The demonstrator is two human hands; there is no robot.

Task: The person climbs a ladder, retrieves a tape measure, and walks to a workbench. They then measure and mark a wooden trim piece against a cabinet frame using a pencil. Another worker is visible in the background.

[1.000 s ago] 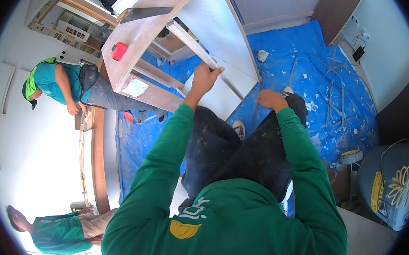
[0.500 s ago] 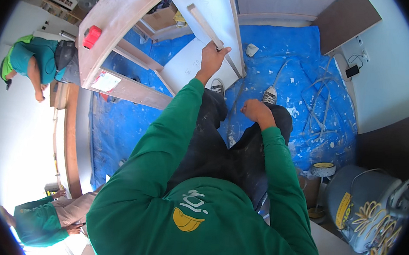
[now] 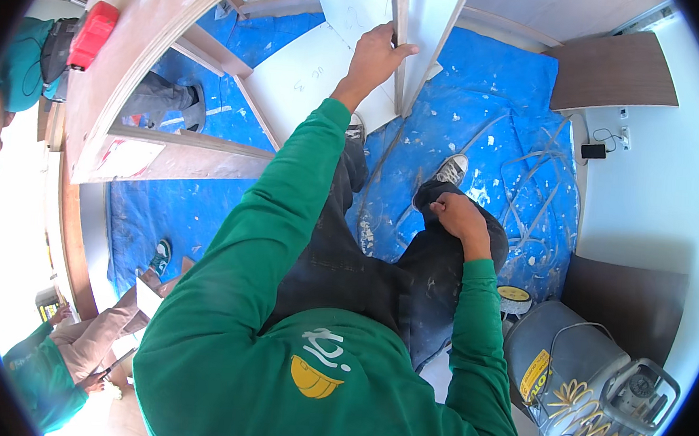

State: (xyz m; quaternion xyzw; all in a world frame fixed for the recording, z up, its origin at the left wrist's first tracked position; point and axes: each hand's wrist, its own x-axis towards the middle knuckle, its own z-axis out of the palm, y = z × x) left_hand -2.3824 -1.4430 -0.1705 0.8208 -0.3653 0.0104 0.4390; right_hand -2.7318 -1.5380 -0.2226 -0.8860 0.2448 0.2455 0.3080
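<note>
Up at the top middle of the frame, the left hand [image 3: 370, 64] is curled around one wood strip [image 3: 400, 11], thumb across it. The strip looks stiff and light, and its middle seems a good place to hold. The right hand [image 3: 460, 221] is loosely curled over the leg [image 3: 431, 264]; I can't tell if anything is inside. I count one red box [image 3: 95, 36], upper left, two brown boards [image 3: 615, 72], right side, and one gray tank [image 3: 562, 358], lower right.

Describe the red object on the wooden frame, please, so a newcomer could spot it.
Find the big pale wooden frame at upper left. On its left side, pictured above a mostly white label, sits a chunky red object. Solid bright red sets it apart from bare wood and label.
</note>
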